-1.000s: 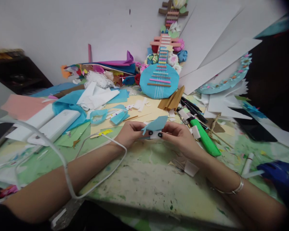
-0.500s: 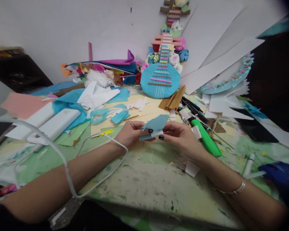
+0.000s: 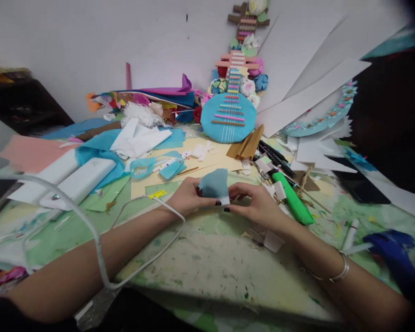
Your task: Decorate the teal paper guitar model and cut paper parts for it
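A small piece of blue paper point(image 3: 215, 183) with a ragged left edge stands upright between my hands, above the front of the table. Along its lower right edge shows a white strip point(image 3: 224, 200). My left hand point(image 3: 192, 195) pinches the paper from the left, its thumb along the bottom. From the right, my right hand point(image 3: 251, 200) holds the paper's right edge between thumb and fingers; the fingertips are partly hidden behind it. A white cable point(image 3: 173, 237) loops over my left forearm.
A blue paper-covered lute shape point(image 3: 228, 117) leans at the back wall. A green glue stick or tube point(image 3: 293, 199) and black pens point(image 3: 278, 159) lie to the right, near a blue glue gun point(image 3: 389, 251). White power bank point(image 3: 79, 182) and paper scraps are left.
The blue paper has turned from a slanted, folded-looking position to face me more upright. My left thumb has shifted to its lower edge. The view has moved slightly.
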Action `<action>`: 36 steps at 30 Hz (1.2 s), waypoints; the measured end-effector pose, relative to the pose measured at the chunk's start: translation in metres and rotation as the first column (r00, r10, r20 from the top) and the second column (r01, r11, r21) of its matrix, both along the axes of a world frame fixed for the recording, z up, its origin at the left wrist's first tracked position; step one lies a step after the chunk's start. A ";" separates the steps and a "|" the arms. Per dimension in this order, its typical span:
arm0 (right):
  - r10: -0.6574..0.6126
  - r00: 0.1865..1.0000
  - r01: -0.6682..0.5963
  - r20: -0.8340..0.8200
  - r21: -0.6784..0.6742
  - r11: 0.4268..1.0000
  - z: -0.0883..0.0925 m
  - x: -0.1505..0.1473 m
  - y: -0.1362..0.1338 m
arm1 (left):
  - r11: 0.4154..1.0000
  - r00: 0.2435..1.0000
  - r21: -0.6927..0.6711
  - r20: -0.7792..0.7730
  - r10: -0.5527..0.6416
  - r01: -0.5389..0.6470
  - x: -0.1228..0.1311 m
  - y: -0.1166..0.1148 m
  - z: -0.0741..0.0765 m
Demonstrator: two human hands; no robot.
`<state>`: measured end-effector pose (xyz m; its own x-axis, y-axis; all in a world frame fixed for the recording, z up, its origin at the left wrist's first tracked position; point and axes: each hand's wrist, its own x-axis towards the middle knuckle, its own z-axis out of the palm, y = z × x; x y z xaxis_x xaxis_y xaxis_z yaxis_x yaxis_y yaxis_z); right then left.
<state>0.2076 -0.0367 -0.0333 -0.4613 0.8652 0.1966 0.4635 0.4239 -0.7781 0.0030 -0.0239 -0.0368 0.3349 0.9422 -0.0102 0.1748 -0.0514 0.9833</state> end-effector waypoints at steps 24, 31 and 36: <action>-0.154 0.941 0.130 -0.301 -0.098 0.987 0.020 -0.019 -0.032 | 0.998 0.996 0.004 0.072 -0.059 0.059 0.005 -0.021 0.005; -0.206 0.916 0.208 -0.343 -0.031 0.978 0.016 -0.020 -0.045 | 0.996 0.995 0.031 0.050 -0.084 0.083 0.000 -0.023 0.010; -0.190 0.941 0.207 -0.279 0.032 0.978 0.021 -0.022 -0.053 | 0.991 0.988 -0.043 0.102 -0.120 0.125 -0.001 -0.024 0.011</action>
<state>0.1857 -0.0899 -0.0122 -0.2030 0.9164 0.3449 0.3167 0.3948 -0.8625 0.0023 -0.0476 -0.0254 0.4490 0.8934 -0.0167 0.0715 -0.0173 0.9973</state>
